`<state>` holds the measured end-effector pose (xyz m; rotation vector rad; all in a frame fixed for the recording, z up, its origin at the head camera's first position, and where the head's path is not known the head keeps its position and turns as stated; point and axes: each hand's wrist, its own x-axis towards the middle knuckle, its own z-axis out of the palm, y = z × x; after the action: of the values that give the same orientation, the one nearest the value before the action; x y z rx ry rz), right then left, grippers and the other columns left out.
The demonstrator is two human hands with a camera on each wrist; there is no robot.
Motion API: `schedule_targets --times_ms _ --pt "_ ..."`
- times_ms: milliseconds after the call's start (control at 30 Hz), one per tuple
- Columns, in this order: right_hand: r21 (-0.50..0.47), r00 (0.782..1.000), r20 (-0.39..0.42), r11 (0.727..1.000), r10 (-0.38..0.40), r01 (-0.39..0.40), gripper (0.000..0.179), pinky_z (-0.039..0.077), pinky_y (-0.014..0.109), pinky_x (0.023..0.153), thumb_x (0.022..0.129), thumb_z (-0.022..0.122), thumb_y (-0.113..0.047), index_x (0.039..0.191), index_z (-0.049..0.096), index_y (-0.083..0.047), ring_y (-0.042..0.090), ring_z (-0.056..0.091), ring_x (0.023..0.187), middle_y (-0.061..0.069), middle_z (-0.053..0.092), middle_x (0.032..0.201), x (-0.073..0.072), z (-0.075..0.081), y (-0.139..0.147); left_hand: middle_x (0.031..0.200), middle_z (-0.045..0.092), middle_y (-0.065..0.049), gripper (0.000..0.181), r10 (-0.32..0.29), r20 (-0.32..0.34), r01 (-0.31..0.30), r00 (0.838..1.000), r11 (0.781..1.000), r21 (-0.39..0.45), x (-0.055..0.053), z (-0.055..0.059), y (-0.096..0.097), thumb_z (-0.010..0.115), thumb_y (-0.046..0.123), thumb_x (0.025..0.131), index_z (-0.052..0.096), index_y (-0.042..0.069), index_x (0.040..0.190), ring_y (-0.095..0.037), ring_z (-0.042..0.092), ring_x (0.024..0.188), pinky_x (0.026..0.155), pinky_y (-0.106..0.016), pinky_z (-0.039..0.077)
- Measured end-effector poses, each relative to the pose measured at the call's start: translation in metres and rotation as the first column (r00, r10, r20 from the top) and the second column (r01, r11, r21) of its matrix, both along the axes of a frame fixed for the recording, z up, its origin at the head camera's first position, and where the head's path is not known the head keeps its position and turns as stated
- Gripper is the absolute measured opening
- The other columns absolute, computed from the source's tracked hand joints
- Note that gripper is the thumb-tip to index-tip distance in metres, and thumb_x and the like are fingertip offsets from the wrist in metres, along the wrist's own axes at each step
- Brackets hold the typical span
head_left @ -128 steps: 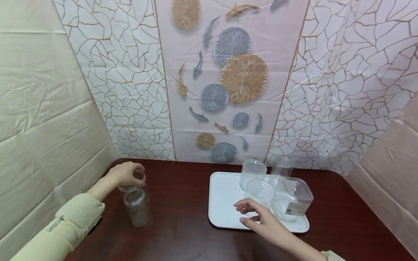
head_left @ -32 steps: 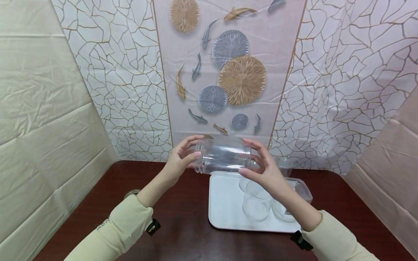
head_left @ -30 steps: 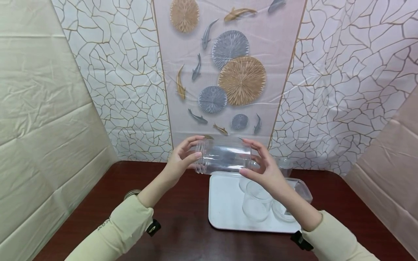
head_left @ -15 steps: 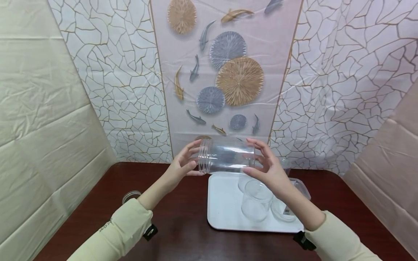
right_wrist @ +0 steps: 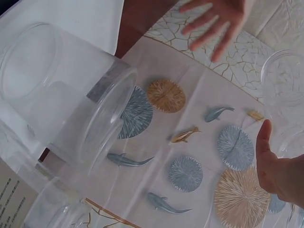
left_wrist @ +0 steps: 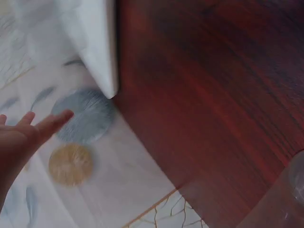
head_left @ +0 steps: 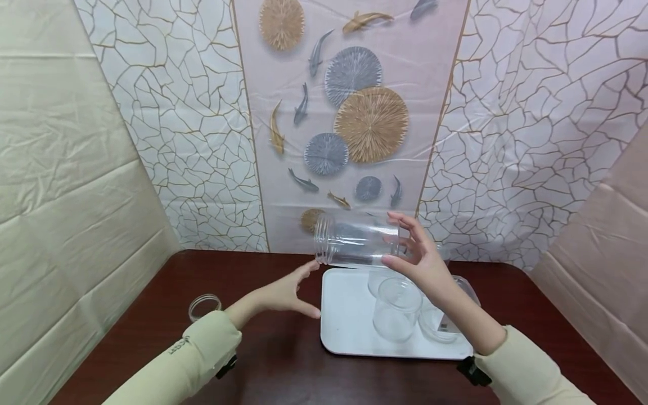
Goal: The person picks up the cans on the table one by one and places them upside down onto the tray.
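My right hand (head_left: 427, 270) holds a clear plastic jar (head_left: 356, 242) on its side above the tray, thumb and fingers around the base end. The jar's threaded mouth points left and shows no lid. Below that mouth, my left hand (head_left: 286, 292) is apart from the jar, its fingers straight and its thumb spread, near the tray's left edge. In the left wrist view, nothing lies in the left hand (left_wrist: 23, 135). The right wrist view shows the right thumb (right_wrist: 268, 161) beside part of the jar (right_wrist: 282, 83), at the frame's edge.
A white tray (head_left: 344, 332) carries several clear containers, among them a round one (head_left: 397, 315) and a labelled one (head_left: 450, 323) partly behind the right forearm. Another clear jar (head_left: 205, 304) stands on the dark table at left, mostly hidden by the left sleeve.
Earlier, the left hand reached to the jars at left; then both hands held one jar sideways. Now the left hand has let go and dropped lower, while the right keeps the jar, slightly farther right.
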<state>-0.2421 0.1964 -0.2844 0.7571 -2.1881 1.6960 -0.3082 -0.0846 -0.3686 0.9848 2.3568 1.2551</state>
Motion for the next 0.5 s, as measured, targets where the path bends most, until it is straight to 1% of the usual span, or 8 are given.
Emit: schedule_targets --times_ms 100,167,267,333,400,500 --pt "0.025 1.0 -0.001 0.999 -0.032 0.032 0.069 0.052 0.024 0.084 0.083 0.066 0.002 0.142 0.036 -0.015 0.006 0.051 0.113 -0.005 0.037 0.136 -0.001 0.0 0.001 0.155 0.019 -0.015 0.109 -0.021 -0.089 0.009 0.996 0.991 -0.133 -0.001 -0.013 0.009 0.083 0.024 0.071 0.011 0.01 0.152 -0.032 0.017 0.143 0.113 -0.053 0.022" --pt "0.045 0.999 -0.002 0.998 -0.051 0.051 0.069 0.052 0.023 0.083 0.083 0.067 0.001 0.143 0.036 -0.017 0.009 0.05 0.113 -0.002 0.037 0.137 -0.001 0.0 0.001 0.153 0.021 -0.016 0.11 -0.043 -0.141 0.017 0.989 0.984 -0.18 0.0 -0.02 0.015 0.084 0.026 0.069 0.012 0.01 0.152 -0.03 0.019 0.142 0.113 -0.052 0.022" --pt "0.075 0.997 0.002 0.994 -0.078 0.078 0.073 0.05 0.021 0.081 0.084 0.067 -0.003 0.146 0.033 -0.021 0.012 0.048 0.112 0.006 0.036 0.14 -0.002 0.0 0.001 0.151 0.026 -0.016 0.11 -0.056 -0.187 0.012 0.981 0.974 -0.226 0.002 -0.027 0.021 0.085 0.03 0.067 0.016 0.008 0.151 -0.03 0.024 0.14 0.112 -0.051 0.025" --pt "0.083 0.997 -0.003 0.993 -0.08 0.08 0.076 0.049 0.02 0.079 0.084 0.066 -0.002 0.147 0.03 -0.022 0.014 0.046 0.11 0.011 0.035 0.141 -0.003 -0.001 0.001 0.15 0.029 -0.016 0.109 -0.058 -0.196 0.009 0.979 0.971 -0.241 0.003 -0.031 0.024 0.085 0.03 0.067 0.019 0.007 0.15 -0.03 0.027 0.139 0.111 -0.05 0.027" --pt "0.087 0.996 -0.012 0.993 -0.084 0.084 0.077 0.049 0.02 0.077 0.084 0.066 -0.001 0.148 0.029 -0.023 0.015 0.046 0.109 0.013 0.035 0.14 -0.004 -0.001 0.002 0.149 0.03 -0.016 0.107 -0.059 -0.205 0.006 0.977 0.968 -0.252 0.004 -0.033 0.026 0.085 0.03 0.067 0.02 0.006 0.149 -0.031 0.03 0.138 0.11 -0.05 0.029" --pt "0.088 0.996 -0.026 0.992 -0.087 0.089 0.075 0.048 0.021 0.074 0.084 0.066 -0.001 0.147 0.031 -0.02 0.017 0.044 0.108 0.009 0.037 0.138 -0.006 -0.002 0.003 0.148 0.031 -0.018 0.107 -0.055 -0.211 -0.003 0.976 0.964 -0.267 0.003 -0.035 0.029 0.085 0.03 0.068 0.021 0.002 0.148 -0.033 0.032 0.136 0.109 -0.049 0.031"
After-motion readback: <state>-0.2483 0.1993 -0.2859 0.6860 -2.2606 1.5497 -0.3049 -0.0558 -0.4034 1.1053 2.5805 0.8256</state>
